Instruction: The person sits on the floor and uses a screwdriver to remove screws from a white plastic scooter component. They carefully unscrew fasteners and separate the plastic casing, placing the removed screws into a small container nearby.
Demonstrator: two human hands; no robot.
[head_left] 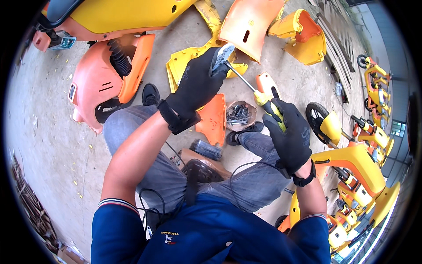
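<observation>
Your right hand (pixel 289 134) is curled closed around the handle of a yellow-and-black screwdriver (pixel 262 99), its shaft slanting up and left between your hands. You would probably do best to line that shaft up squarely, press evenly and have your left fingers clear of the tip. Your left hand (pixel 198 81) is nearly closed, pinching a small pale piece (pixel 223 55) in front of you; the tip lies at its near edge, though whether it is seated I cannot tell. Beneath, on the floor, are an orange panel (pixel 213 119) and a paper bag (pixel 237 127) of dark small parts (pixel 239 113); farther out lies a yellow cover (pixel 307 49).
</observation>
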